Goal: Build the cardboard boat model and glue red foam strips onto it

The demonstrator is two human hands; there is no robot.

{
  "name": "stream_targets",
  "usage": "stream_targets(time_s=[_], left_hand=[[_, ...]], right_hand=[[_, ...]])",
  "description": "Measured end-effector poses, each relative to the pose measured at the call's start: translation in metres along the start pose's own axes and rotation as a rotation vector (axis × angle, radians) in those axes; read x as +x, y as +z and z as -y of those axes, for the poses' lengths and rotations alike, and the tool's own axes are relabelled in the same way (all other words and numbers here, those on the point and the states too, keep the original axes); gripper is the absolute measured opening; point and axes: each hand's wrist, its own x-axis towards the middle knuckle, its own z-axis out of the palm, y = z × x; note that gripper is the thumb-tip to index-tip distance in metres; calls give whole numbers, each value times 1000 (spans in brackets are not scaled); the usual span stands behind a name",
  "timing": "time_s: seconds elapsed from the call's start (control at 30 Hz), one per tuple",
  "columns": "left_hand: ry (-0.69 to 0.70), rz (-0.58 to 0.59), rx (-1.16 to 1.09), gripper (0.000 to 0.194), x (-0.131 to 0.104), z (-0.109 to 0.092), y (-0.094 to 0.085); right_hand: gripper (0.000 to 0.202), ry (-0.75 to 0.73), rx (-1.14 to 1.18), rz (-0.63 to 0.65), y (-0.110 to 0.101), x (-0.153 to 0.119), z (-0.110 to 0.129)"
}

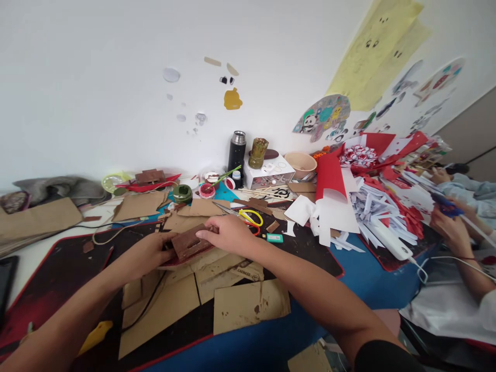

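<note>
A brown painted cardboard piece [190, 245] with a small slot is held above the cardboard sheets. My left hand [155, 251] grips its left edge, the fingers partly hidden behind it. My right hand [222, 235] has its fingers closed on the upper right part. Below lie flat cardboard sheets [166, 315], one of them stained brown [251, 306]. Scissors with yellow and red handles [250, 218] rest just beyond my right hand.
Behind stand a black thermos [237, 152], a white box [269, 173], a beige bowl [300, 164] and open paint jars [182, 194]. White paper strips [374, 204] and red paper [330, 178] lie at right, near another person's hands [451, 230]. A yellow tool [95, 337] is at lower left.
</note>
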Motion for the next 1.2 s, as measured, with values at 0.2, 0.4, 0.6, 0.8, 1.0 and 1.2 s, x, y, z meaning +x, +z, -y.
stream_targets(time_s=[0.2, 0.4, 0.6, 0.8, 1.0, 1.2], left_hand=[[13, -18, 15, 59, 0, 5, 1], [5, 18, -46, 57, 1, 7, 1], [8, 35, -53, 53, 1, 6, -2], [8, 51, -100, 57, 5, 10, 0], [-39, 32, -136, 62, 4, 8, 2], [-12, 40, -219, 58, 2, 10, 2]], right_hand=[[37, -37, -112, -13, 3, -1, 0], [37, -57, -146, -4, 4, -3, -2], [39, -65, -169, 26, 4, -4, -5], [40, -55, -175, 42, 3, -7, -4], [40, -76, -184, 31, 6, -10, -7], [38, -76, -142, 56, 2, -14, -5]])
